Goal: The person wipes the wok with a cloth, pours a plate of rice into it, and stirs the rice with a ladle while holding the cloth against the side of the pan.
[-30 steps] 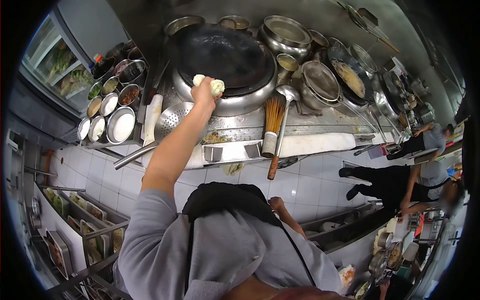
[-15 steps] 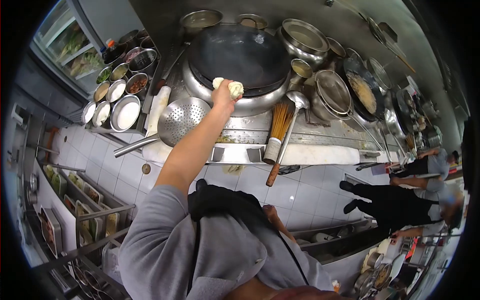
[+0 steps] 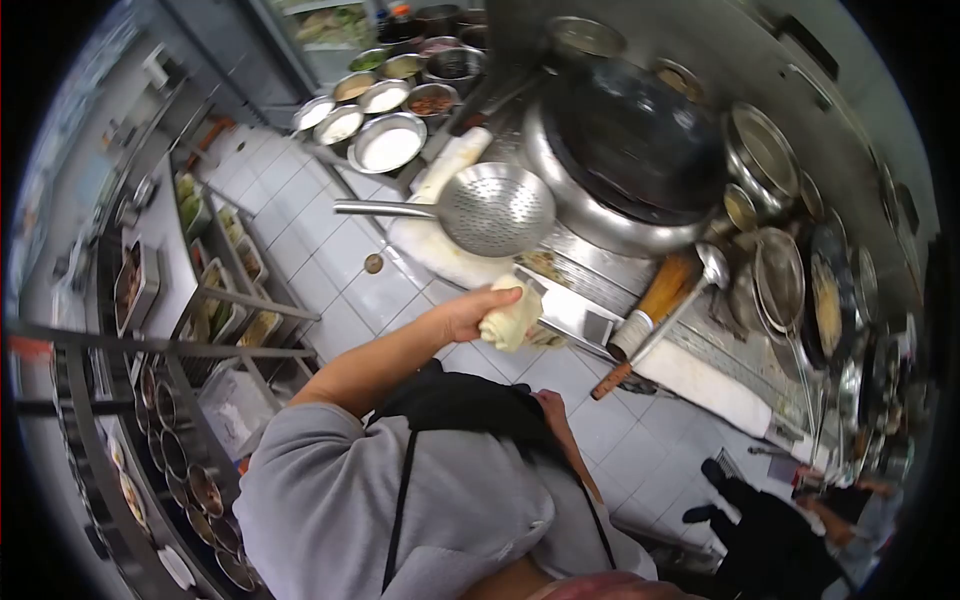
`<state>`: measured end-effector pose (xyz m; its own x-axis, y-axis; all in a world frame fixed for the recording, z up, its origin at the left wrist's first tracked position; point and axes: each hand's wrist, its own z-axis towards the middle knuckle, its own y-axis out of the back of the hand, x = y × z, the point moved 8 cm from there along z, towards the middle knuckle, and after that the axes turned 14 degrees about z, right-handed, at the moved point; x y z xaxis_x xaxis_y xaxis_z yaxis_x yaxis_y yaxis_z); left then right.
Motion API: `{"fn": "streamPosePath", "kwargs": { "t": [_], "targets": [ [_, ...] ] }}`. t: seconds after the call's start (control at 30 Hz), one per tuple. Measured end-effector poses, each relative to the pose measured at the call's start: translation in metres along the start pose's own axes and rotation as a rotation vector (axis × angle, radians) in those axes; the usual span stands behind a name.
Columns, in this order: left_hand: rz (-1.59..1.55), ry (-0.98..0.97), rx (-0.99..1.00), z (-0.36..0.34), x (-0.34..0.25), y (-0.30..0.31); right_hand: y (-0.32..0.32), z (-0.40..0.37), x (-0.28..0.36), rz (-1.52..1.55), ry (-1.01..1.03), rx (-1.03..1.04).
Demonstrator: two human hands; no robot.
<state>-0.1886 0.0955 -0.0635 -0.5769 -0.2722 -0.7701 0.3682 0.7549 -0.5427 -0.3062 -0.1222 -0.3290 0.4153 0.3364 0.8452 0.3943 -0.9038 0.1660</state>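
My left hand (image 3: 470, 315) is closed around a folded, pale yellow cloth (image 3: 512, 318), thumb on top. It is held in front of my apron, off the near edge of the stove counter. Just beyond it, a perforated strainer ladle (image 3: 497, 210) lies with its handle pointing left. My right hand (image 3: 552, 408) hangs low at the right side of my black apron (image 3: 470, 400); its fingers are mostly hidden. A large dark wok (image 3: 635, 140) sits on the round steel burner ring (image 3: 570, 205) farther back.
A bamboo brush (image 3: 660, 295) and a long-handled ladle (image 3: 665, 320) lie on the counter at right. Seasoning bowls (image 3: 387, 145) stand at the back left. Wire strainers (image 3: 780, 270) are farther right. A co-worker (image 3: 770, 545) stands at lower right, and food-tray racks (image 3: 225, 290) are at left.
My left hand has drawn back with the cloth from the wok's front rim toward my body. My view has turned, so the stove appears tilted and shifted right.
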Motion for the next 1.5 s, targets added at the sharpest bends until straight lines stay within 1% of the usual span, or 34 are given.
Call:
{"fn": "streamPosePath", "kwargs": {
  "t": [0.1, 0.13, 0.2, 0.27, 0.3, 0.4, 0.5, 0.53, 0.63, 0.67, 0.7, 0.77, 0.87, 0.97, 1.0, 1.1, 1.17, 1.27, 1.33, 1.37, 1.4, 1.43, 1.5],
  "targets": [
    [-0.281, 0.141, -0.190, -0.027, 0.036, 0.031, -0.035, 0.022, 0.063, 0.314, 0.245, 0.081],
    [-0.258, 0.130, -0.248, -0.031, 0.050, 0.047, -0.045, 0.027, 0.073, 0.382, 0.134, 0.094],
    [-0.254, 0.146, -0.368, -0.050, 0.066, 0.073, -0.064, 0.005, 0.165, 0.495, -0.098, 0.113],
    [-0.207, 0.064, -0.441, -0.078, 0.062, 0.091, -0.090, -0.003, 0.239, 0.549, 0.033, 0.104],
    [-0.184, 0.028, -0.478, -0.091, 0.057, 0.098, -0.104, 0.000, 0.263, 0.582, 0.097, 0.092],
    [0.004, -0.072, -0.541, -0.125, 0.042, 0.120, -0.157, 0.016, 0.309, 0.467, 0.327, 0.217],
    [-0.075, -0.165, -0.518, -0.143, 0.045, 0.146, -0.198, 0.023, 0.334, 0.079, 0.528, 0.220],
    [-0.108, -0.144, -0.573, -0.149, 0.051, 0.158, -0.207, 0.025, 0.340, 0.103, 0.556, 0.194],
    [-0.152, -0.188, -0.500, -0.167, 0.046, 0.166, -0.220, 0.031, 0.335, 0.225, 0.473, 0.186],
    [-0.205, -0.168, -0.398, -0.165, 0.053, 0.172, -0.224, 0.022, 0.345, 0.361, 0.414, 0.153],
    [-0.296, -0.170, -0.345, -0.167, 0.055, 0.174, -0.224, 0.020, 0.345, 0.477, 0.342, 0.159],
    [-0.346, -0.181, -0.299, -0.176, 0.050, 0.177, -0.223, 0.018, 0.342, 0.732, 0.251, 0.158],
    [-0.260, -0.208, -0.307, -0.185, 0.041, 0.190, -0.221, 0.002, 0.353, 0.935, 0.152, 0.197],
    [-0.270, -0.275, -0.294, -0.199, 0.004, 0.180, -0.209, 0.023, 0.320, 0.915, 0.152, 0.154],
    [-0.230, -0.273, -0.298, -0.198, -0.001, 0.176, -0.213, 0.028, 0.313, 0.985, 0.126, 0.099],
    [-0.032, -0.272, -0.269, -0.204, -0.025, 0.159, -0.208, 0.024, 0.304, 0.734, 0.152, 0.032],
    [0.047, -0.340, -0.236, -0.206, -0.042, 0.150, -0.192, 0.012, 0.316, 0.435, 0.274, -0.133],
    [0.218, -0.331, -0.270, -0.196, -0.040, 0.143, -0.199, -0.019, 0.347, 0.537, 0.178, 0.061],
    [0.220, -0.285, -0.274, -0.184, -0.026, 0.141, -0.213, -0.034, 0.360, 0.547, 0.097, 0.190],
    [0.220, -0.265, -0.288, -0.179, -0.017, 0.142, -0.216, -0.034, 0.354, 0.642, 0.068, 0.180],
    [0.325, -0.277, -0.316, -0.177, -0.015, 0.139, -0.220, -0.032, 0.347, 0.731, 0.041, 0.179],
    [0.346, -0.280, -0.313, -0.175, -0.011, 0.136, -0.224, -0.031, 0.341, 0.820, 0.014, 0.183],
    [0.380, -0.289, -0.317, -0.176, -0.011, 0.127, -0.224, -0.030, 0.329, 0.906, -0.044, 0.138]
  ]
}}
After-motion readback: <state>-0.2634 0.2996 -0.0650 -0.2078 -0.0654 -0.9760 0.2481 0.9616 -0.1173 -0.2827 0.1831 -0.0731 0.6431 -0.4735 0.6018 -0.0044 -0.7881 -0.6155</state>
